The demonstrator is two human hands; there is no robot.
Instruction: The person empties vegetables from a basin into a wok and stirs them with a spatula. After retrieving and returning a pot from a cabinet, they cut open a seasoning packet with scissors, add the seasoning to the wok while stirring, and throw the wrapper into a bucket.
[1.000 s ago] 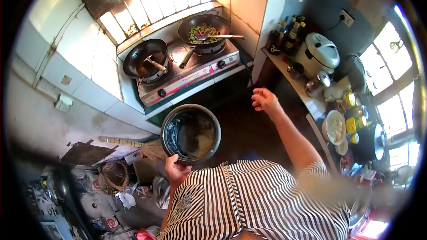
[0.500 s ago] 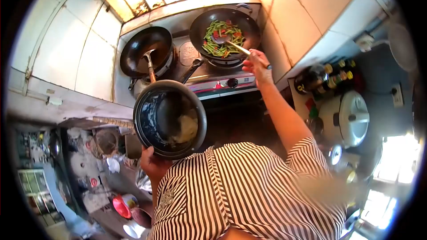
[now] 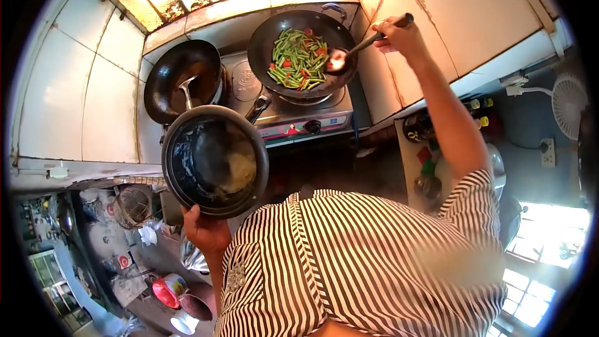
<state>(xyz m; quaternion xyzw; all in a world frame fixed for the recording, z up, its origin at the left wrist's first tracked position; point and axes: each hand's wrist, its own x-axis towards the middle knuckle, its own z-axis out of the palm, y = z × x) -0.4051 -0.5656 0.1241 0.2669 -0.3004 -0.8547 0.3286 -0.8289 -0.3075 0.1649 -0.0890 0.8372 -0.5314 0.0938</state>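
My left hand (image 3: 206, 229) grips the lower rim of a dark round pot (image 3: 198, 156), tilted toward me, with pale residue inside. My right hand (image 3: 398, 39) is closed around the handle of a ladle (image 3: 374, 39). The ladle's bowl rests inside the right wok (image 3: 263, 40), at the right edge of green beans with red pieces (image 3: 296, 59). Left of it on the gas stove (image 3: 240, 78) sits a second dark wok (image 3: 163, 81), holding a spatula (image 3: 186, 90) partly hidden by the pot.
Tiled walls (image 3: 430, 25) and a barred window frame the stove. At right are dark bottles (image 3: 419, 126), a white fan (image 3: 568, 103) and a wall socket (image 3: 548, 152). On the lower left are a basket (image 3: 134, 205) and a red container (image 3: 165, 292).
My right hand has reached the ladle, taken hold of its handle and swung it to the wok's right side. The pot in my left hand has come closer to the stove.
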